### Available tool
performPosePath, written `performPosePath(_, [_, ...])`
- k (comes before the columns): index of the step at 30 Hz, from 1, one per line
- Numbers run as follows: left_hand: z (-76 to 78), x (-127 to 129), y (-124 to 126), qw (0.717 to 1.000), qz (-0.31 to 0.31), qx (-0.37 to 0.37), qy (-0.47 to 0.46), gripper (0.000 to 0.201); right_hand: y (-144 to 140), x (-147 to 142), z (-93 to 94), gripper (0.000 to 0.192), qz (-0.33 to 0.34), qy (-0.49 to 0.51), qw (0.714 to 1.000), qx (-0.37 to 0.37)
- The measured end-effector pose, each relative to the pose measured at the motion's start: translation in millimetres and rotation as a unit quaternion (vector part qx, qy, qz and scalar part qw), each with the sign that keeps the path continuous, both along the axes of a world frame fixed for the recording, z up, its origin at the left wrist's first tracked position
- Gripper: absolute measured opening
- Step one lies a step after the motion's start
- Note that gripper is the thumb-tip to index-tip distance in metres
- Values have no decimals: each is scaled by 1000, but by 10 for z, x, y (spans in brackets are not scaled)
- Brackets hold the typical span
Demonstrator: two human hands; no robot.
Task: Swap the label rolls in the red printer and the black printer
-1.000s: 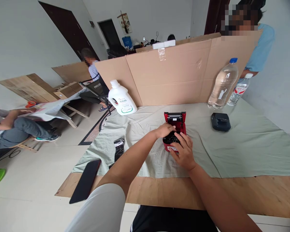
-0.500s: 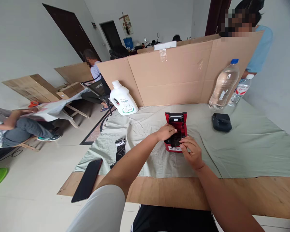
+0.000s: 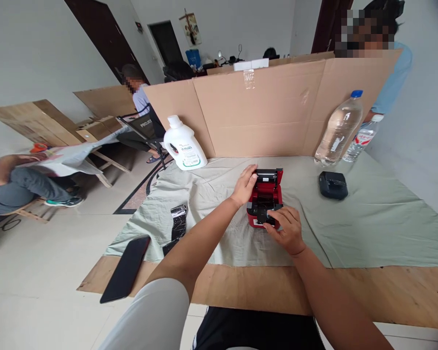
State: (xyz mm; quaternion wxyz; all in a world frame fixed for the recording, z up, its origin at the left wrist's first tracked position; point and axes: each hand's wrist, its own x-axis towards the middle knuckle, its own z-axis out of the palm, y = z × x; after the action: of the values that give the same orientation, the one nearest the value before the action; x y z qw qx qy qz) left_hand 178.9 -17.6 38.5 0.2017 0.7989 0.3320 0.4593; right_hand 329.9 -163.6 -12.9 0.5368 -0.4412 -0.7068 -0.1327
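The small red box-shaped printer with its lid up (image 3: 265, 197) sits mid-table on the pale green cloth (image 3: 368, 223), with bare cloth all round it; the brown cardboard screen (image 3: 263, 112) stands behind, and the cloth's near edge gives way to a strip of bare plywood tabletop (image 3: 387, 291). The left hand (image 3: 244, 185) lies open-fingered against the raised lid's left side. The right hand (image 3: 286, 232) pinches narrowly at the printer's black front part, while the small black device (image 3: 333, 184) lies well apart to the right.

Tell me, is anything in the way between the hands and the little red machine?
Nothing visible. The left hand rests on the red machine's raised lid, and the right hand touches its front edge.
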Motion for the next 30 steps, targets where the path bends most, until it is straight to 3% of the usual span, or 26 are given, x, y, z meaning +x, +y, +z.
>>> performPosePath(6, [-68,-130,-398,999,-5,34,20,60,-14,-20,-38,12,-4,-2,999,-41])
performPosePath(13, [-384,-247,-800,997,4,58,54,57,-8,-31,-49,12,-17,-6,999,-37])
performPosePath(20, [-646,-130,-878,995,51,83,-3,55,84,-37,-146,67,-77,-12,995,-60])
performPosePath(25, [-714,-79,-866,992,94,86,-14,53,109,-34,-153,70,-123,-16,989,-85])
performPosePath(30, [-721,-89,-863,992,98,79,4,50,109,-37,-104,67,-125,3,987,-101])
